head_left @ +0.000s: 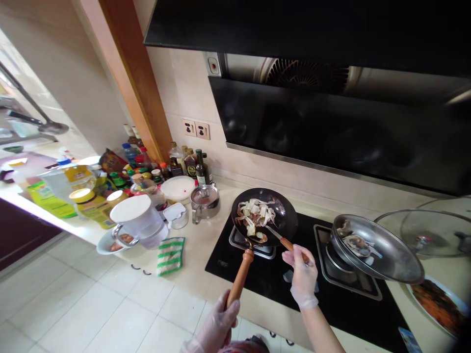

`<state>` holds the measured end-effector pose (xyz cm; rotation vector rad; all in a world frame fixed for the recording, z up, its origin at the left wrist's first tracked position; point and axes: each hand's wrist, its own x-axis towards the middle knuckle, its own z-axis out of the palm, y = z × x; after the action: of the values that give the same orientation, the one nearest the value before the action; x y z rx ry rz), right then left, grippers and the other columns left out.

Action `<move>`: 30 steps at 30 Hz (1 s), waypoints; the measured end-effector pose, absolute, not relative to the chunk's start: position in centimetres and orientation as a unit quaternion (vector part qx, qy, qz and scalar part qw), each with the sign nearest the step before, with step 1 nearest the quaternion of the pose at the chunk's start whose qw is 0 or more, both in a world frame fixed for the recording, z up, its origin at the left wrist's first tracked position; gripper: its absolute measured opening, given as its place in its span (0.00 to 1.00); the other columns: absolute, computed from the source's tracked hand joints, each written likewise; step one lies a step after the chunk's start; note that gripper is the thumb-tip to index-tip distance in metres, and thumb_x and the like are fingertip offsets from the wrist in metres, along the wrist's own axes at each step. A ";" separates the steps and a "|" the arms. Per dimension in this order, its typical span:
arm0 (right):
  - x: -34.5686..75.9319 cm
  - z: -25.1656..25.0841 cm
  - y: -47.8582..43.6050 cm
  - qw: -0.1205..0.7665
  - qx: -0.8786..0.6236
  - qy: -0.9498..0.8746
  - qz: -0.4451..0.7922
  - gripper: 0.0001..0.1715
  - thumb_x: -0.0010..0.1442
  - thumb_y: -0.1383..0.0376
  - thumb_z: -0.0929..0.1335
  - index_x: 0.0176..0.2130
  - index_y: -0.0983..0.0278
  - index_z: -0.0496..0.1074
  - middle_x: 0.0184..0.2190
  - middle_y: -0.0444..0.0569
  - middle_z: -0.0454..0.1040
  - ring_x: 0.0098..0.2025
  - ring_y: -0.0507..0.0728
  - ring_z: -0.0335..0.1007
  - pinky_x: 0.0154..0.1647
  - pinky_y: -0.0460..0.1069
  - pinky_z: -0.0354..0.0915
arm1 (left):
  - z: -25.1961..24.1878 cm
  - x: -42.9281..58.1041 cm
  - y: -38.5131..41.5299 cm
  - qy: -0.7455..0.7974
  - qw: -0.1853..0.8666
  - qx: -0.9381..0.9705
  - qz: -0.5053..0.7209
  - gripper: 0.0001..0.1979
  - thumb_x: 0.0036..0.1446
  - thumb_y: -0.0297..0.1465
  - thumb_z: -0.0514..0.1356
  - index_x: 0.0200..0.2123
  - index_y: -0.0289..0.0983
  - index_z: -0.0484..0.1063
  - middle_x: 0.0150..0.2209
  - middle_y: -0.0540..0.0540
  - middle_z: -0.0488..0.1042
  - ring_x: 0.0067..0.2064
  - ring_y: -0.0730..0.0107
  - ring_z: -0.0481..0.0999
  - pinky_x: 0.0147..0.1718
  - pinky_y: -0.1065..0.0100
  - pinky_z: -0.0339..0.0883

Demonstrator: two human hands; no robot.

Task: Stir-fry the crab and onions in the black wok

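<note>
A black wok [285,215] with pale seafood pieces [254,214] sits on the left burner of a black hob [272,279]. My left hand [217,327], in a clear glove, is closed round the end of the wok's long wooden handle [240,279]. My right hand [303,274], also gloved, grips the wooden handle of a spatula [282,239] whose metal blade reaches into the food.
A steel pan [382,255] with food rests tilted on the right burner. A glass lid [427,230] and a plate of food [437,301] are at the right. Left of the hob stand a small steel pot [204,201], a white pitcher [138,218], a striped cloth [170,255] and several bottles [191,164].
</note>
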<state>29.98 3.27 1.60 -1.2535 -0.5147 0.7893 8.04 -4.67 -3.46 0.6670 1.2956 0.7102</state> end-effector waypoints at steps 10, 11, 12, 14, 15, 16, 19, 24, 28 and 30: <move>32.9 2.3 2.4 0.716 -0.571 -0.232 0.328 0.25 0.49 0.51 0.77 0.39 0.65 0.72 0.23 0.45 0.79 0.26 0.56 0.79 0.33 0.48 0.76 | -4.3 7.8 -4.8 0.586 0.680 0.302 0.321 0.49 0.42 0.58 0.63 0.61 0.35 0.56 0.18 0.58 0.66 0.11 0.82 0.54 0.12 0.76 0.41; 33.2 2.4 2.4 0.717 -0.573 -0.233 0.323 0.25 0.49 0.51 0.77 0.39 0.65 0.72 0.23 0.45 0.79 0.26 0.56 0.79 0.33 0.48 0.76 | -4.2 7.7 -4.8 0.580 0.682 0.306 0.323 0.50 0.42 0.59 0.63 0.61 0.35 0.56 0.19 0.57 0.67 0.12 0.82 0.55 0.12 0.76 0.41; 33.5 2.6 2.5 0.716 -0.575 -0.235 0.318 0.25 0.49 0.52 0.77 0.39 0.65 0.72 0.23 0.45 0.79 0.26 0.56 0.79 0.33 0.48 0.76 | -4.0 7.5 -4.8 0.575 0.685 0.310 0.323 0.50 0.42 0.59 0.63 0.61 0.35 0.55 0.20 0.57 0.67 0.12 0.82 0.56 0.12 0.76 0.42; 34.0 2.9 2.6 0.715 -0.578 -0.241 0.311 0.24 0.49 0.52 0.77 0.38 0.65 0.72 0.23 0.45 0.79 0.27 0.56 0.79 0.34 0.48 0.76 | -3.7 7.3 -4.8 0.569 0.688 0.317 0.320 0.50 0.42 0.59 0.63 0.61 0.35 0.55 0.21 0.56 0.68 0.12 0.82 0.56 0.12 0.76 0.42; 34.2 3.1 2.6 0.714 -0.579 -0.244 0.310 0.24 0.49 0.52 0.77 0.38 0.65 0.72 0.23 0.45 0.79 0.27 0.56 0.79 0.34 0.48 0.76 | -3.5 7.2 -4.7 0.568 0.689 0.318 0.318 0.50 0.42 0.60 0.63 0.61 0.36 0.56 0.21 0.56 0.68 0.12 0.82 0.56 0.12 0.76 0.42; 34.3 3.2 2.7 0.714 -0.578 -0.245 0.309 0.24 0.49 0.52 0.77 0.38 0.66 0.72 0.23 0.45 0.79 0.27 0.56 0.79 0.34 0.48 0.76 | -3.4 7.2 -4.7 0.568 0.690 0.317 0.317 0.50 0.41 0.60 0.63 0.61 0.36 0.56 0.21 0.55 0.68 0.12 0.82 0.57 0.12 0.76 0.42; 34.7 3.2 2.9 0.723 -0.570 -0.234 0.311 0.24 0.49 0.53 0.77 0.38 0.66 0.72 0.23 0.45 0.79 0.26 0.57 0.79 0.34 0.49 0.77 | -3.3 7.1 -4.6 0.566 0.694 0.313 0.317 0.49 0.41 0.59 0.64 0.60 0.36 0.58 0.21 0.55 0.68 0.12 0.81 0.58 0.12 0.76 0.42; 34.6 2.7 3.7 0.747 -0.552 -0.190 0.317 0.24 0.47 0.54 0.77 0.37 0.66 0.72 0.21 0.43 0.78 0.25 0.56 0.78 0.32 0.49 0.77 | -3.7 7.2 -4.6 0.563 0.694 0.315 0.320 0.47 0.45 0.56 0.64 0.61 0.35 0.57 0.20 0.56 0.68 0.13 0.81 0.58 0.12 0.76 0.45; 34.9 2.8 4.2 0.758 -0.544 -0.176 0.314 0.25 0.45 0.54 0.78 0.37 0.66 0.72 0.20 0.44 0.78 0.23 0.55 0.77 0.30 0.47 0.76 | -3.9 7.3 -4.6 0.565 0.692 0.316 0.320 0.50 0.44 0.57 0.63 0.63 0.34 0.53 0.20 0.57 0.68 0.13 0.81 0.58 0.12 0.76 0.45; 35.3 3.0 4.3 0.755 -0.543 -0.185 0.317 0.26 0.45 0.54 0.78 0.37 0.66 0.72 0.20 0.44 0.78 0.24 0.55 0.78 0.31 0.47 0.76 | -3.9 7.4 -4.6 0.567 0.692 0.314 0.317 0.51 0.44 0.58 0.64 0.63 0.34 0.53 0.20 0.57 0.68 0.13 0.81 0.58 0.12 0.76 0.45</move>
<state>35.26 4.29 3.02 -1.1841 -0.4029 0.6910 7.35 -4.59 -3.91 0.7021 1.2669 0.7092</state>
